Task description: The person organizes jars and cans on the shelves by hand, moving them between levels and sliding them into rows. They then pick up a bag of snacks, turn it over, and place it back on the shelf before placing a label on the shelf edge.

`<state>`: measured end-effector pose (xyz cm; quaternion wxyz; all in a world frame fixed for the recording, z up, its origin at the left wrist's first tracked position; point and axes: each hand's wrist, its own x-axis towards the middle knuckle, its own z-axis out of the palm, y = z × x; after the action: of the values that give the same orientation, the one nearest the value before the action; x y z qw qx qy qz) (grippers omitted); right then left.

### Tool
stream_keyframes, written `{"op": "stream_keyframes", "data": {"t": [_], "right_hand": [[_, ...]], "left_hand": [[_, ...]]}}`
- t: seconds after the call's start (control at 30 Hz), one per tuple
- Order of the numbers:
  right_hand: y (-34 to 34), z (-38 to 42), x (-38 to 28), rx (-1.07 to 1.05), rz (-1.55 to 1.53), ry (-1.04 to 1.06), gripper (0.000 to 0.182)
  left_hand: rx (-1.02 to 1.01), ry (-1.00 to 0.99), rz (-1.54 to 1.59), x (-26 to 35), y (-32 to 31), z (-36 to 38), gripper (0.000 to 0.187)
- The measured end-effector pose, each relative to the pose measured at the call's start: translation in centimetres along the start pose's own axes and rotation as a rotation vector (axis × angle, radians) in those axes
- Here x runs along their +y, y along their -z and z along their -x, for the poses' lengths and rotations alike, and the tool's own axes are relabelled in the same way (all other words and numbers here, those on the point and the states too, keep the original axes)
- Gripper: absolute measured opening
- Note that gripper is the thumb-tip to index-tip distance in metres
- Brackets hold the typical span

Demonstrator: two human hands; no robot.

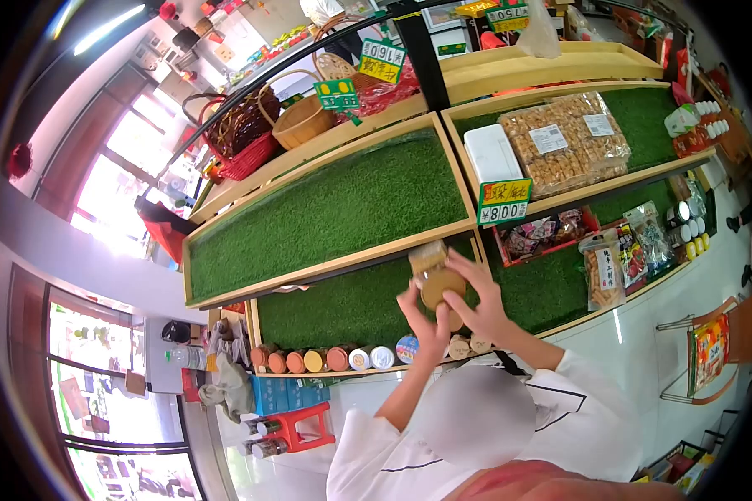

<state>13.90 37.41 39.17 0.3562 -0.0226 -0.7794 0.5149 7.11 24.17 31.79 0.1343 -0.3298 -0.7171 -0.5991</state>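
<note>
A jar with a flat gold-brown lid [441, 290] is between my two hands, above the lower green shelf [342, 317]. My left hand [429, 324] grips it from the left and below, thumb and fingers bent around its side. My right hand [479, 299] closes on it from the right, with fingers over the lid and far side. The lid faces me; a pale tan part [429, 257] shows at the far end. Just below my hands, a row of lidded jars [337, 359] lines the shelf's front edge, with orange, gold, white and blue lids.
The upper turf tray [334, 209] has a raised wooden rim. To its right are a large bag of brown snacks [566, 142], a white box [493, 154] and a price sign [505, 201]. A red stool [301, 430] stands lower left; a chair [710, 351] is at right.
</note>
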Motion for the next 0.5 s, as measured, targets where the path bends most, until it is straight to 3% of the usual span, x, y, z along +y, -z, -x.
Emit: {"op": "stream_keyframes", "data": {"t": [0.07,0.13,0.2,0.23,0.33,0.37,0.43,0.5], "right_hand": [[-0.5,-3.6,-0.7,0.03,0.0,0.134,0.056],[-1.5,-6.7,-0.1,0.063,0.064,0.181,0.061],[-2.8,-9.5,1.9,0.105,0.039,0.126,0.061],[-3.3,-10.4,2.6,0.126,0.024,0.093,0.06],[-2.9,-12.2,3.2,0.016,-0.216,-0.223,0.067],[-3.1,-12.3,4.4,0.048,-0.076,-0.169,0.068],[-4.1,-12.0,8.5,0.113,0.206,-0.06,0.069],[-4.6,-11.2,10.6,0.12,0.246,-0.074,0.072]], "left_hand": [[0.057,-0.002,0.132,1.7,-0.4,-5.1,0.062],[0.063,-0.032,0.142,1.2,-1.1,-9.4,0.045],[0.053,-0.006,0.152,-0.3,-2.3,-12.8,0.036],[0.053,0.028,0.149,-0.9,-2.8,-14.0,0.048],[-0.042,0.201,0.184,-1.9,-4.0,-16.0,0.042],[-0.1,0.288,0.211,-2.2,-4.2,-16.4,0.042],[-0.134,0.252,0.197,-4.6,-5.5,-15.9,0.043],[-0.126,0.201,0.124,-5.7,-6.4,-15.1,0.043]]}}
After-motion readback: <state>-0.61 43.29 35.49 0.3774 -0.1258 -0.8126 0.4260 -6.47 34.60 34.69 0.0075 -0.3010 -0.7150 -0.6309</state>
